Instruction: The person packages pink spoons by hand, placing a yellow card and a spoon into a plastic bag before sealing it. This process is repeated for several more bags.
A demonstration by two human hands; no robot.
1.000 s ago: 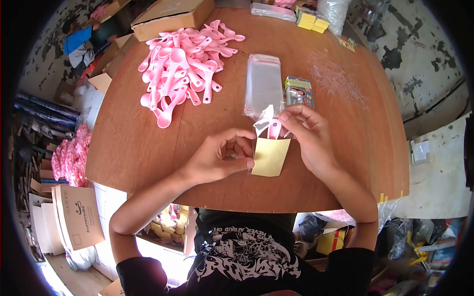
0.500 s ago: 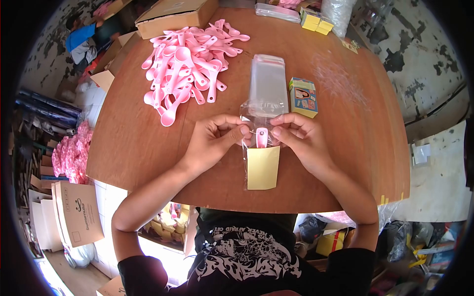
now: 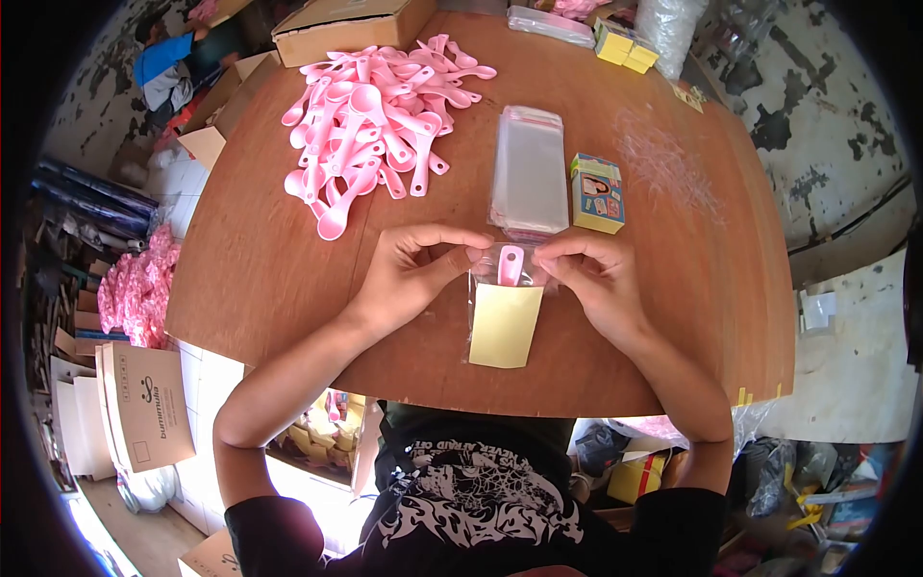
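Observation:
A clear plastic bag [image 3: 471, 322] lies in front of me with a pink spoon and a pale yellow card [image 3: 505, 327] inside. Only the holed handle of the pink spoon [image 3: 511, 265] shows above the card; its bowl is hidden. My left hand [image 3: 423, 260] pinches the upper left corner of the bag between thumb and fingers. At the upper right corner, my right hand [image 3: 591, 274] pinches the bag the same way. Just beyond my fingers lies a stack of clear plastic bags [image 3: 530, 173], beside a stack of printed cards [image 3: 598, 192].
A heap of pink spoons [image 3: 370, 125] covers the table's [image 3: 260, 260] left back, before a cardboard box [image 3: 351, 24]. Yellow card stacks [image 3: 625, 45] and more clear packs [image 3: 551, 26] stand at the back. Loose clear strips [image 3: 663, 159] lie right. A person [image 3: 165, 67] is at far left.
The bag's clear top flap, which stood up over the bag stack, is now folded down near the spoon handle. Both hands stay at the bag's top corners.

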